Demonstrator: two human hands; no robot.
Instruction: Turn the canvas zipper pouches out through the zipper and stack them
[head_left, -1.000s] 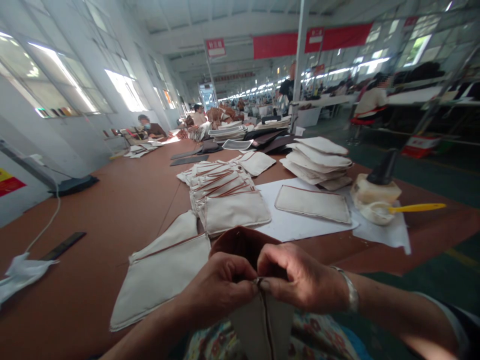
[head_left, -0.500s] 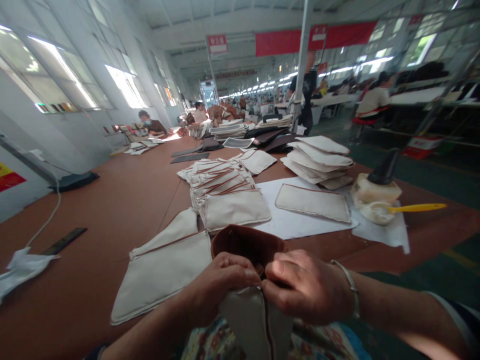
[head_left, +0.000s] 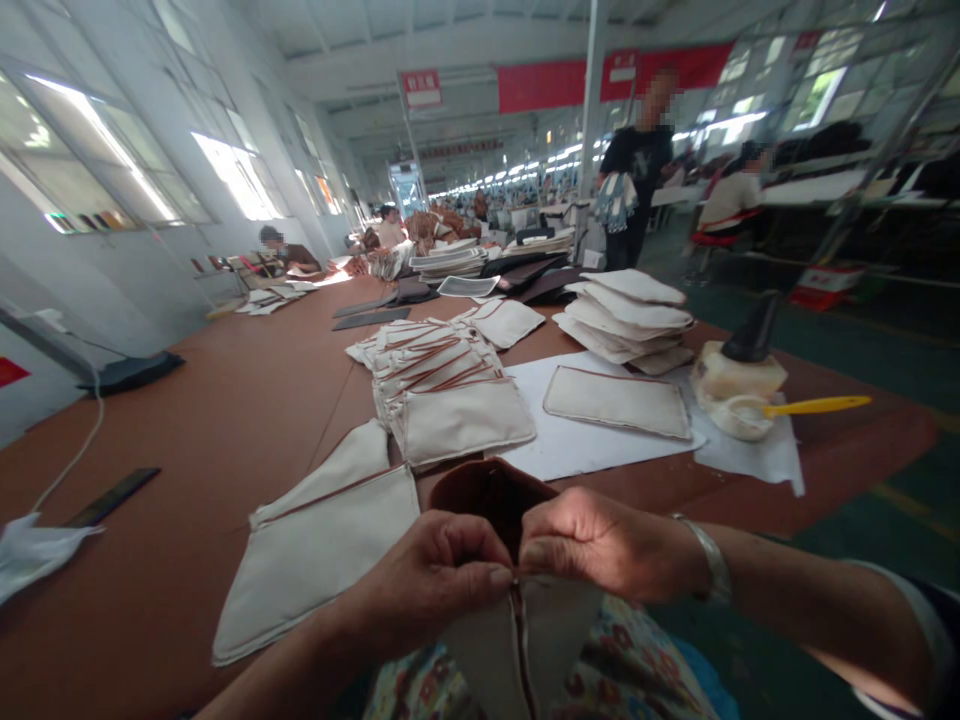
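At the table's near edge I hold a cream leather bag piece [head_left: 484, 645] with a dark seam or slit running down its middle. Its brown inner side [head_left: 480, 488] gapes above my fingers. My left hand [head_left: 450, 565] pinches the edge left of the slit, thumb on top. Just right of it, my right hand [head_left: 611, 548] grips the other edge, fingers curled; the fingertips of both hands nearly meet at the slit's top. Beside my left hand lie flat cream panels [head_left: 322, 560] with brown trim. Beyond them spreads a row of overlapping cream pieces [head_left: 457, 415].
A single cream panel [head_left: 619, 402] rests on white paper [head_left: 551, 445]. At the right stand a glue pot [head_left: 742, 415] with a yellow-handled brush [head_left: 821, 404] and a stack of cream pieces [head_left: 630, 315]. A dark ruler [head_left: 120, 495] lies left. A person [head_left: 637, 165] stands beyond the table.
My right hand has shifted left and turned, its fingers now at the slit's top. The slit shows more openly below. The standing person has come out from behind the pole, carrying a bundle.
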